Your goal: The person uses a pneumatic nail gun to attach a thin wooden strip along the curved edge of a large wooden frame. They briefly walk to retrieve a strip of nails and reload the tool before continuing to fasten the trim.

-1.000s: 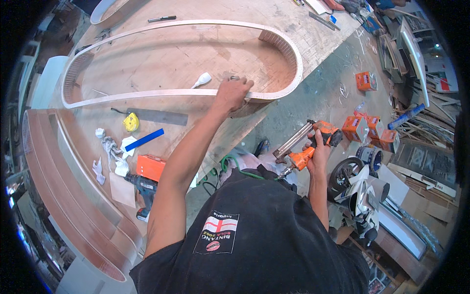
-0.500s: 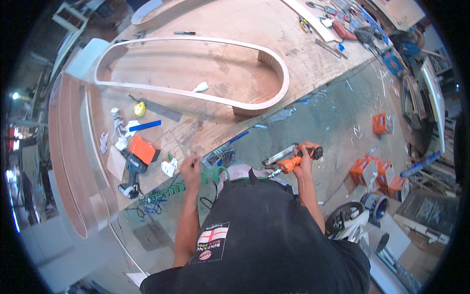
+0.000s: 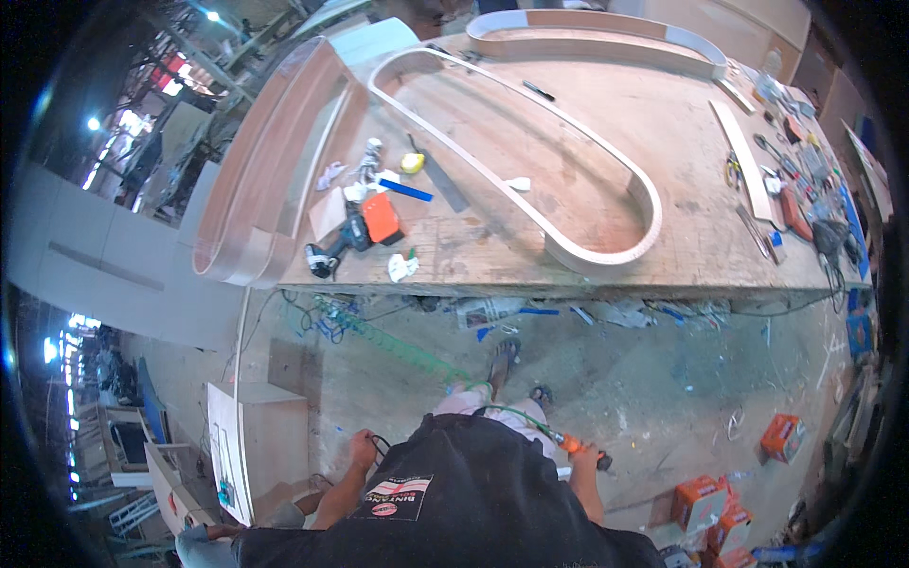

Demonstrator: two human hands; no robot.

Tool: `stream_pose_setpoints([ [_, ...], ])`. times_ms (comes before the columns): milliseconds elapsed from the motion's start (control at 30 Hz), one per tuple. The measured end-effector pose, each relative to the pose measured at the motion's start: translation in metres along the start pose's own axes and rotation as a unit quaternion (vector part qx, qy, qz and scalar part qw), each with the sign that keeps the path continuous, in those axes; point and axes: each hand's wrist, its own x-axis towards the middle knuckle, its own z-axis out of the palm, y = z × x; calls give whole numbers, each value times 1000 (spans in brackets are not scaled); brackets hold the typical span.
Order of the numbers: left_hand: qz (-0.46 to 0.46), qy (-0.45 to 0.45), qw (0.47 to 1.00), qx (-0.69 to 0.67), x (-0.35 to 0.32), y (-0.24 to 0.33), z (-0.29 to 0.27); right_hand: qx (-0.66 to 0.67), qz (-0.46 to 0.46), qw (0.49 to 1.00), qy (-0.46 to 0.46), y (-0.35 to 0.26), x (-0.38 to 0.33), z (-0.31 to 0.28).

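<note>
Hands low beside apron: right hand [image 3: 584, 461] gripping half-hidden orange tool [image 3: 574, 445].

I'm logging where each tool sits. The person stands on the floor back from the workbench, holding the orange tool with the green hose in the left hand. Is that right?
Not quite: the head view shows the orange tool with its green hose in the right hand, not the left. The left hand hangs by the person's side. The person does stand back from the workbench.
</note>
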Motion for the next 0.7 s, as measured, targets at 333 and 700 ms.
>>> stream_pose_setpoints([
  [333, 33, 18, 998, -54, 89, 76, 14, -347, -213, 908, -95, -7, 45, -24],
  [700, 25, -62, 988, -141, 201, 9, 18, -389, -221, 884, -133, 43, -75, 79],
])
